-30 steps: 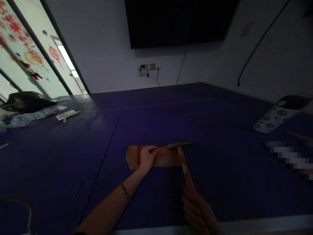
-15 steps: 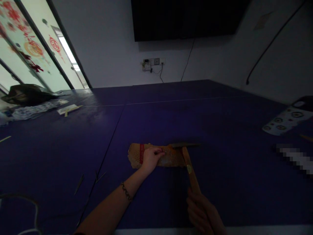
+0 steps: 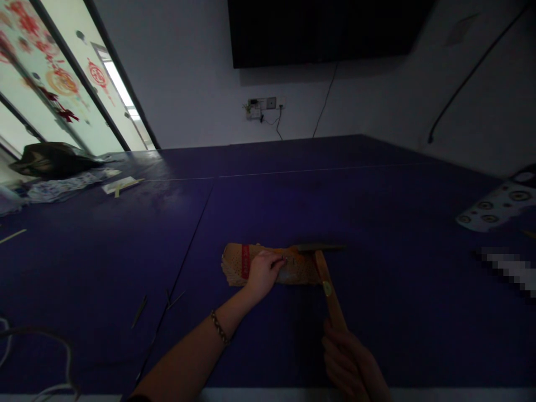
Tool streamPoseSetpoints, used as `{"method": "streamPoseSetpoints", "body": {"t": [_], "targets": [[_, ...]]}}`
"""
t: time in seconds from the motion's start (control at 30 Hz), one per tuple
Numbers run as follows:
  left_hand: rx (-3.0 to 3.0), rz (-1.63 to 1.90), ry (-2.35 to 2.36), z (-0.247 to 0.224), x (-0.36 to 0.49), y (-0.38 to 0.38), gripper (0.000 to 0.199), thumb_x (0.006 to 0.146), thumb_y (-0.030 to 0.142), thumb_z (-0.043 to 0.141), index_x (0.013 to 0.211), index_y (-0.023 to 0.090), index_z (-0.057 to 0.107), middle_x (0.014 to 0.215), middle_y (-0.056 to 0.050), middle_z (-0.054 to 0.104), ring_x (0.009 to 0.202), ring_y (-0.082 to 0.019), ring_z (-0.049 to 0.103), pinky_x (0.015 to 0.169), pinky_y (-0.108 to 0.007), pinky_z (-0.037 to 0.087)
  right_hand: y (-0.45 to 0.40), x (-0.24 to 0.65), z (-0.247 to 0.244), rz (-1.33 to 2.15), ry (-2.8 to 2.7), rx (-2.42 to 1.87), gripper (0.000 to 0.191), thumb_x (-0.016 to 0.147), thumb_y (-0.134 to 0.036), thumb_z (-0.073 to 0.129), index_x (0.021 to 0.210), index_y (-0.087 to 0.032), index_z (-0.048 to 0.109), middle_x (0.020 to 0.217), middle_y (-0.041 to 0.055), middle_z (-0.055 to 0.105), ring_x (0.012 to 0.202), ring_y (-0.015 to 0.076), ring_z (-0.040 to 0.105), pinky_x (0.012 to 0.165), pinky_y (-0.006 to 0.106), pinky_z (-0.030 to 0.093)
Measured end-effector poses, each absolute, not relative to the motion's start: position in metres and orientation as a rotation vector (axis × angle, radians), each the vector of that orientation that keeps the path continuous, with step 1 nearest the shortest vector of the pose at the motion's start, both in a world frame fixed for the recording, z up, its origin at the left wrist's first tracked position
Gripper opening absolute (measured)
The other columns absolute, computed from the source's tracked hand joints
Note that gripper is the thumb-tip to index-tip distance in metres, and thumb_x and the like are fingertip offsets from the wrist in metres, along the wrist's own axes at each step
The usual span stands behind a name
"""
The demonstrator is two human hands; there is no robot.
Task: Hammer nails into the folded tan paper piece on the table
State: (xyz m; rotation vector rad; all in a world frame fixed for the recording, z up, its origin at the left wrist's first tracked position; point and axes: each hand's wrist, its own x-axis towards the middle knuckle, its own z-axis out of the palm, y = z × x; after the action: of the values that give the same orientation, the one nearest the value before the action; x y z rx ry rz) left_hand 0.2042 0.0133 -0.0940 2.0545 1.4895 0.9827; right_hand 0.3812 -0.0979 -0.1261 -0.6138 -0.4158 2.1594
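Note:
A hammer [image 3: 333, 304] is in my right hand [image 3: 352, 360], its fingers wrapped round the lower wooden handle. The dark hammer head lies over the right end of a brown, speckled flat piece [image 3: 300, 272] with a red band near its left end. My left hand [image 3: 263, 273] rests on the middle of that piece, just left of the hammer head. Its thumb and finger are pinched together at the surface. What they hold, if anything, is too small to make out.
The purple table [image 3: 259, 206] has a seam to my left. Thin dark tools [image 3: 139, 311] lie near it, with a pale cable [image 3: 69, 357] at the front left. A patterned item [image 3: 488, 211] lies at right. A dark bag [image 3: 52, 161] and papers are at far left.
The view has shifted slightly, so everything sits a little further right. Both hands, the hammer and the brown piece keep nearly the same positions relative to each other.

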Motion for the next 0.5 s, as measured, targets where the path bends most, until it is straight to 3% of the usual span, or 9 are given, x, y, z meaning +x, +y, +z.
{"method": "streamPoseSetpoints", "body": {"t": [0.13,0.5], "targets": [[2.079,1.011,1.491,-0.0962,0.205,0.0129,0.013,0.076,0.015,0.053,0.074,0.016,0.066,0.076,-0.005,0.065,0.077,-0.018,0.056,0.074,-0.029,0.042,-0.1002,0.3789,-0.1295,2.153,-0.38,-0.606,0.031,0.067,-0.037,0.065,0.054,-0.02,0.042,0.029,-0.0156,0.02,0.021,0.0,0.004,0.02,0.012,0.021],[2.102,1.013,1.499,-0.0971,0.2053,0.0124,0.013,0.074,0.013,0.054,0.074,0.016,0.066,0.077,-0.006,0.065,0.078,-0.019,0.057,0.076,-0.032,0.044,-0.0974,0.3823,-0.1266,2.188,-0.408,-0.579,0.023,0.067,-0.035,0.065,0.062,-0.02,0.048,0.031,-0.0154,0.025,0.022,0.0009,0.006,0.021,0.012,0.025]]}}
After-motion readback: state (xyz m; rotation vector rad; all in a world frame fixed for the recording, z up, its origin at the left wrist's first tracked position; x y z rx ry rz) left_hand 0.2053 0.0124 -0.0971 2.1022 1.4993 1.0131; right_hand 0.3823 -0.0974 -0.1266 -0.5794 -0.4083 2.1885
